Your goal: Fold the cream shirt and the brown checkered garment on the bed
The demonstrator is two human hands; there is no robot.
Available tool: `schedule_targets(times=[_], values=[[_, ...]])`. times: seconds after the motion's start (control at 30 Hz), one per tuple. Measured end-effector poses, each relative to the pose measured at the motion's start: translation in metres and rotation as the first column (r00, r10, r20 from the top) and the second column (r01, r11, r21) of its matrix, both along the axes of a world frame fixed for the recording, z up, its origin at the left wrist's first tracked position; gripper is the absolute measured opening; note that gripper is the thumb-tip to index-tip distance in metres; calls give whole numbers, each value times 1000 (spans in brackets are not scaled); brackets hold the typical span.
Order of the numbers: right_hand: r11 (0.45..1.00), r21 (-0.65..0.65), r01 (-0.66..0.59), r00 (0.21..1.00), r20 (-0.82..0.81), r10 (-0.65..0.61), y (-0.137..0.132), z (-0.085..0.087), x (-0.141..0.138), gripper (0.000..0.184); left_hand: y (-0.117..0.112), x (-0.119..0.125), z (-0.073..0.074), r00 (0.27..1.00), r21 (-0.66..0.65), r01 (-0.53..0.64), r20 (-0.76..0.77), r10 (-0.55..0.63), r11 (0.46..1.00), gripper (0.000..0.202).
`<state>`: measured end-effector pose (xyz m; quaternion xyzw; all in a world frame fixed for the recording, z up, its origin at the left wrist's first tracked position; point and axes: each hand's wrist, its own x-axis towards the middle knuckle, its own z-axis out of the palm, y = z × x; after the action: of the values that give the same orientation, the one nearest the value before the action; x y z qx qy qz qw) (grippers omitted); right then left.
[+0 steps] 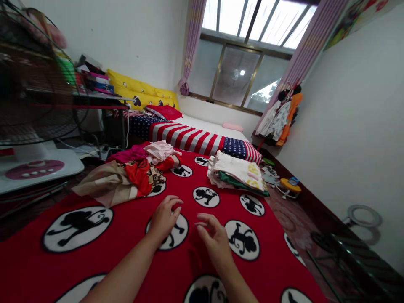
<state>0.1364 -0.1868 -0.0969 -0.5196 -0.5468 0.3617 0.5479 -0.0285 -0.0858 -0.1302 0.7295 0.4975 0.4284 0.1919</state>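
A red blanket with black monkey figures in white ovals bears a loose heap of clothes at its far left and a folded stack of clothes at its far right. Nearer, the left grip and right grip are both loosely curled, partly open and holding nothing, over the blanket. On the stack's white top garment, yellow lettering shows an "R"; the rest is unclear.

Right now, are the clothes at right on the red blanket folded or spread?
Folded: the clothes lie in a layered stack, a white garment on top and a green one showing beneath.
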Motion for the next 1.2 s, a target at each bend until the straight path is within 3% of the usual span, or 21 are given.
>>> schedule_targets(times=[0.1, 0.37, 0.53, 0.67, 0.87, 1.03, 1.13, 1.2], values=[[999, -32, 7, 996, 84, -4, 0, -10, 7, 19, -3, 0, 4, 1000, 6, 14, 8, -14, 1000, 21], [995, -89, -50, 999, -2, 50, 1, -22, 21, 35, 2, -3, 6, 999, 38, -39, 35, 37, 999, 20], [993, -90, -78, 997, 11, 80, -1, -21, 20, 27, 20, -42, 12, 962, 110, -273, 34, 271, 956, 27], [993, -69, -92, 994, 59, 96, -2, -21, 19, 20, 33, -71, 14, 891, 59, -442, -88, 446, 895, 34], [993, -65, -98, 992, 77, 103, -2, -19, 19, 18, 35, -76, 12, 899, 9, -415, -149, 412, 910, 28], [995, -70, -75, 996, 45, 78, -2, -20, 18, 20, 31, -72, 21, 912, -4, -398, -109, 395, 917, 18], [996, -75, -55, 998, -24, 54, 1, -22, 15, 26, 17, -50, 33, 935, 26, -347, -60, 348, 937, 15], [995, -82, -49, 995, -95, 42, 4, -24, 14, 31, -3, -22, 42, 972, 55, -236, 1, 236, 970, 15]])
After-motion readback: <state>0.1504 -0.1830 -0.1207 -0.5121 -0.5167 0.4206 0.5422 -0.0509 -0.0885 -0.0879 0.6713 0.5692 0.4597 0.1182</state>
